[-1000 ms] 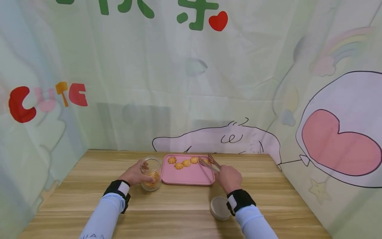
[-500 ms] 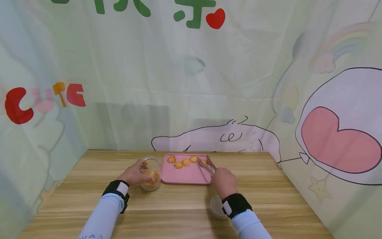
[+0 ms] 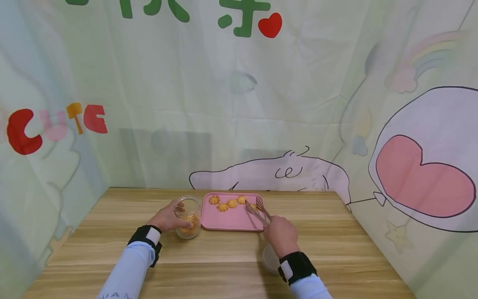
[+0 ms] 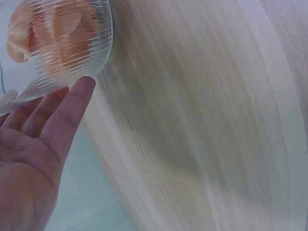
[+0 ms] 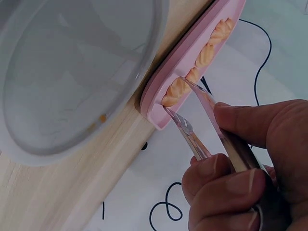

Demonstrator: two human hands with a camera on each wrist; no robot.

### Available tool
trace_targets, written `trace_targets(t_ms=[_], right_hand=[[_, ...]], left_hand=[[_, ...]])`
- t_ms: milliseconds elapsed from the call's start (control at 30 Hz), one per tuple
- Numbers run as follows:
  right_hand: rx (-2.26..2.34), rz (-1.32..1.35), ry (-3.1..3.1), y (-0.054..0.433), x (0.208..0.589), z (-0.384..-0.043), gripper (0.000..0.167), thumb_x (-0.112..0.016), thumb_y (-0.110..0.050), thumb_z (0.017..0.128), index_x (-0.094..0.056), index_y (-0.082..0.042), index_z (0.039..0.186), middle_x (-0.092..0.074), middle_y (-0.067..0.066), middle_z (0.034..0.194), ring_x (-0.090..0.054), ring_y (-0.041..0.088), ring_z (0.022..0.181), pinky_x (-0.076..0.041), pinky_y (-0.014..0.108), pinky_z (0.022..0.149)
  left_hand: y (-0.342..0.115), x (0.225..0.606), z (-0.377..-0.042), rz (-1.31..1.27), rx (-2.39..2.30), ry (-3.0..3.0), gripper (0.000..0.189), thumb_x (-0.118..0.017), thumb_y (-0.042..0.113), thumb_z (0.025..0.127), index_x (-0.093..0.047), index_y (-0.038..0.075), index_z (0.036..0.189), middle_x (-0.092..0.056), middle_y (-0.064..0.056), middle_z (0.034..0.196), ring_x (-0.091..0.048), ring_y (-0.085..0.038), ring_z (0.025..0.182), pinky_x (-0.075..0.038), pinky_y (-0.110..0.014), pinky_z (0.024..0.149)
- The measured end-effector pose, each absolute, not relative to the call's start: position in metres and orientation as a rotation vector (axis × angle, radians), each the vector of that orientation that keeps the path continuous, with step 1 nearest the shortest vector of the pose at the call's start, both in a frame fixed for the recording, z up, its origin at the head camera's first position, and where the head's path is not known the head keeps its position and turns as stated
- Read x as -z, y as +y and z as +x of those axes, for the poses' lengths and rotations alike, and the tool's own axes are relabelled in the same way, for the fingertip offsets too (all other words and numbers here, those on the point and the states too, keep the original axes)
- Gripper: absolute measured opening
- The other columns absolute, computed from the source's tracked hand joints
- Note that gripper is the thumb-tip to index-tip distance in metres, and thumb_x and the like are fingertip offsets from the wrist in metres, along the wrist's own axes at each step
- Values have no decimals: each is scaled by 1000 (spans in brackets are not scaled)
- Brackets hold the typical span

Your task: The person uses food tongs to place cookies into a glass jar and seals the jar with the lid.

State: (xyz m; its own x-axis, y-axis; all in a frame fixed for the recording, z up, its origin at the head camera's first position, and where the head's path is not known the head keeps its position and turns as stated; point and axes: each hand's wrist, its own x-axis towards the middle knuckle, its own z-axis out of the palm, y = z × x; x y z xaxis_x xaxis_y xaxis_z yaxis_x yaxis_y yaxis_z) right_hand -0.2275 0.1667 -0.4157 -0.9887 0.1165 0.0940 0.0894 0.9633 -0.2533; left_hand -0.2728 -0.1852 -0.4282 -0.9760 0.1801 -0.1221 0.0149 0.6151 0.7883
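Head view shows that, over the last second, the right hand has shifted a little to the left and back toward the person, bringing its wrist over part of the lid; the left hand and the jar look as they did. The right hand grips the tongs, whose slightly spread tips reach over the tray and straddle the end cookie, at the right of the five there. The change seems to be a small adjustment of aim around that cookie, rather than a completed pick. The cookie lies beyond the right hand and a little to its left. The left hand holds the jar upright on the table, just left of the tray, with more cookies inside. Left wrist view shows that hand's fingers reaching along the glass, with cookies blurred behind its ridges. Right wrist view shows the thumb on one arm of the tongs and fingers curled round them; the tips stand narrowly apart, one on either side of the end cookie, though whether both touch it cannot be told.
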Motion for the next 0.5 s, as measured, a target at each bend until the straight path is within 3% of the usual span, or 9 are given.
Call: trace_targets(t_ms=[500], right_hand=[[-471,-182,-3025,169,415,-220,23,-76,-25,95,-75,-4,104,-63,8,78,-57,24,67,-45,36,53]], left_hand=[[-182,420,-267,149,-1282,2649,82,-90,18,83,-42,-9,143,-53,-33,146,-54,-51,130,-46,-62,108]])
